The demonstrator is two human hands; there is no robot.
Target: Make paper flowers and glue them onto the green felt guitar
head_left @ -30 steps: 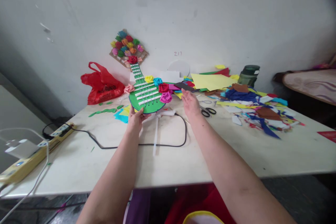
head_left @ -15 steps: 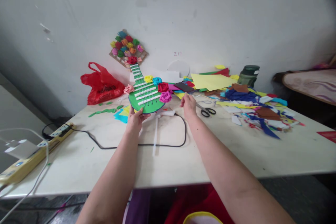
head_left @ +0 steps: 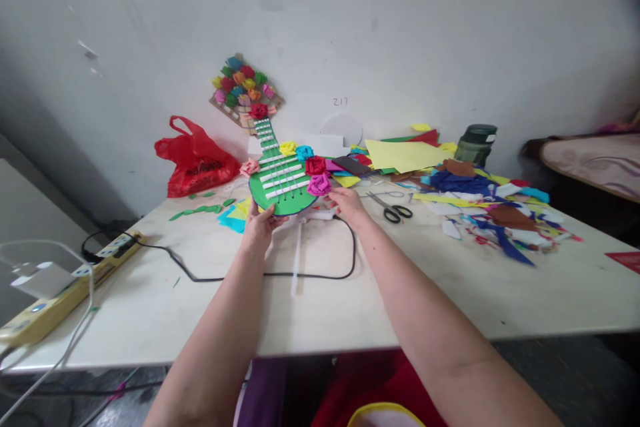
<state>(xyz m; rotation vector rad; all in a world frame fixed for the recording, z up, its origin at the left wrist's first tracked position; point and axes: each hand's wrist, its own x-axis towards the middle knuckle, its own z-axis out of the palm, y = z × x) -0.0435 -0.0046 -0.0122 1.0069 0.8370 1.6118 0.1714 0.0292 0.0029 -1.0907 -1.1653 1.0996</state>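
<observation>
Left fingers [head_left: 269,211] hold the guitar [head_left: 295,201] at seven o'clock, flowers [head_left: 319,184] and strings on; right fingers [head_left: 342,195], four o'clock, grip unclear.

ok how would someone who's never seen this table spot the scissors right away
On the pale table, find the big heap of coloured scraps, then look just left of it, towards the right hand. The scissors lie there, blades pointing away and to the left. Two black finger loops set them apart from the bright scraps.
</observation>
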